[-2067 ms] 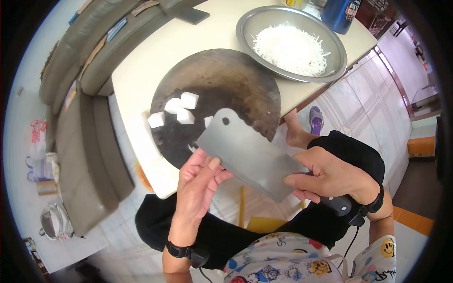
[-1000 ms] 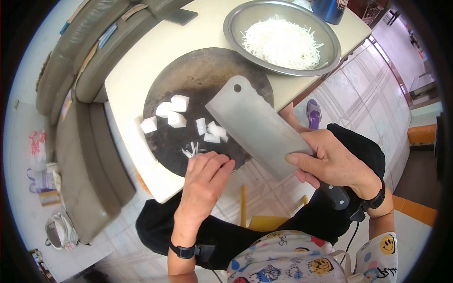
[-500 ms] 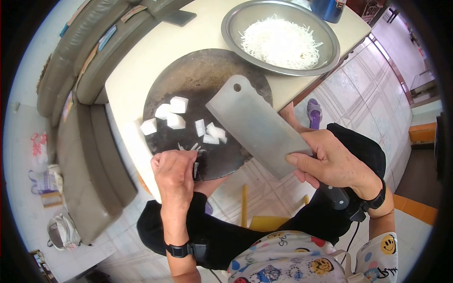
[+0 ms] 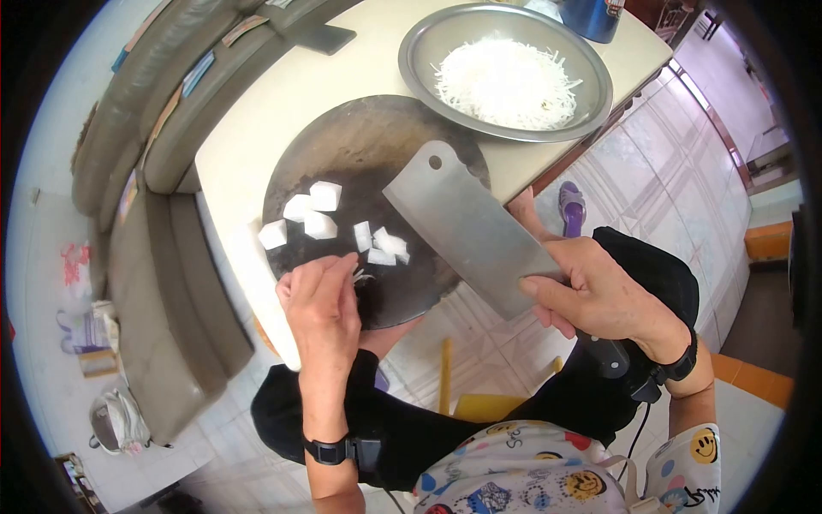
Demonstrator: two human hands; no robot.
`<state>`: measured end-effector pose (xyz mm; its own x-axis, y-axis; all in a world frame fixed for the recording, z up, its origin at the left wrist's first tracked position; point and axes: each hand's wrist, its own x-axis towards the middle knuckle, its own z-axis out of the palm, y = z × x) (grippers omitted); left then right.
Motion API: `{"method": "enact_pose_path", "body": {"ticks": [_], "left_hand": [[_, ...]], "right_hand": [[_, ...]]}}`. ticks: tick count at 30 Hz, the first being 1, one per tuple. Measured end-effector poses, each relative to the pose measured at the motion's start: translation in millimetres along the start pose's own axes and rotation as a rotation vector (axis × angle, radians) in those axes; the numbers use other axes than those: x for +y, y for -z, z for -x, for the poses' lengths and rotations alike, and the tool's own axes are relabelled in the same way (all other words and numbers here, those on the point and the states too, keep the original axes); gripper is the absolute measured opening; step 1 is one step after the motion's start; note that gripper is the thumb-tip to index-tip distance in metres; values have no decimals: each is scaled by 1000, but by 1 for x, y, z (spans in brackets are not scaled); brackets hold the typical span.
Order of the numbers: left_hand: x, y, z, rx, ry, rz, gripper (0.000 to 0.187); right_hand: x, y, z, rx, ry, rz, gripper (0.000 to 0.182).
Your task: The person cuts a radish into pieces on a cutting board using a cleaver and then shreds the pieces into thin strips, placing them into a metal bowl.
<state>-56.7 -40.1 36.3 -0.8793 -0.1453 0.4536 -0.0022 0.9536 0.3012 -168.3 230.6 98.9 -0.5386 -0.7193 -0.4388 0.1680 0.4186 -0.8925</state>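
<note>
I see a broad steel cleaver, flat and dull grey with a hole near its far corner, clamped at the handle end by my right hand above the round dark chopping board. My left hand curls over thin white slivers at the board's near edge; white chunks lie just beyond.

A cream-topped table fills the upper centre of the frame. A grey-olive sofa is seen along the left edge. Pale glossy floor tiles are seen at right, strongly daylit. A purple slipper lies right of centre.
</note>
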Motion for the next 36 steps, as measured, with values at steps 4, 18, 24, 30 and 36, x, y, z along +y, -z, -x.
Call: {"method": "enact_pose_path", "body": {"ticks": [4, 18, 24, 30, 36], "left_hand": [[3, 4, 0, -7, 137, 46, 26], [12, -28, -8, -121, -91, 78, 38], [7, -29, -5, -15, -6, 127, 33], [13, -21, -2, 200, -84, 121, 29], [37, -12, 10, 100, 185, 406, 24]], "right_hand": [[1, 0, 0, -4, 17, -14, 20], [7, -1, -2, -8, 33, 15, 21], [9, -3, -2, -4, 36, 0, 14], [0, -6, 2, 13, 64, 96, 20], [3, -5, 3, 31, 86, 200, 20]]}}
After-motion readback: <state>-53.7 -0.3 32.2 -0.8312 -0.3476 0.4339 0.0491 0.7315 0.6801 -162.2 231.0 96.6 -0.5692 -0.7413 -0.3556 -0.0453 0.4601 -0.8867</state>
